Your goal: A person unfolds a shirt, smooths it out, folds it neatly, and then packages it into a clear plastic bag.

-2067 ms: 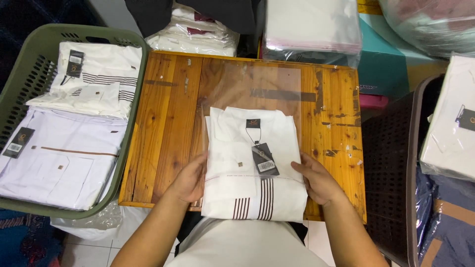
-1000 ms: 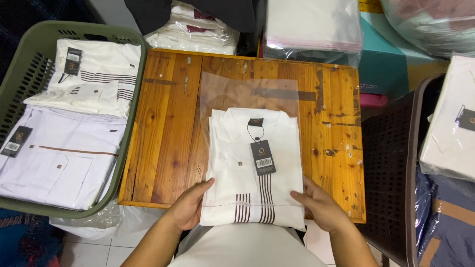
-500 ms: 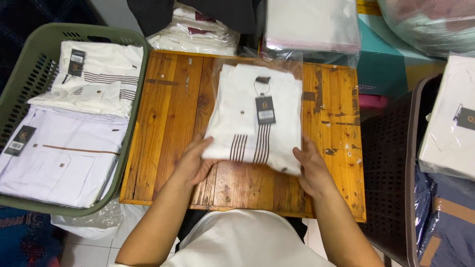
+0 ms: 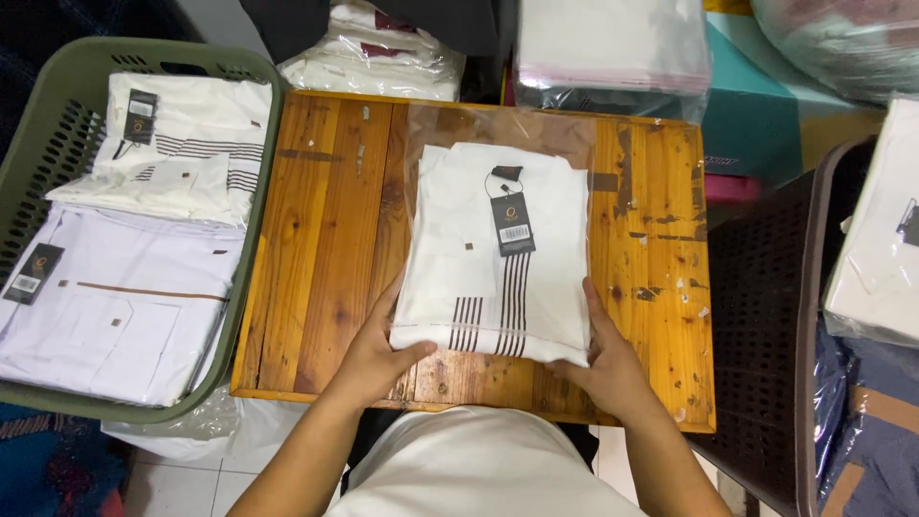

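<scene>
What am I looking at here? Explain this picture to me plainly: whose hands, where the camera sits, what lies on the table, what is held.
There is no machine here. A person works with two bare hands, and the one camera is worn on that person's head, looking down, so the arms enter from the bottom edge.

In the middle is a wooden table. On it lies a folded white shirt with dark stripes and a hanging tag, inside a clear plastic bag. The left hand and the right hand grip the shirt's near corners through the bag.

To the left, a green basket holds more folded white shirts. A dark basket stands to the right, and bagged garments are stacked beyond the table.
</scene>
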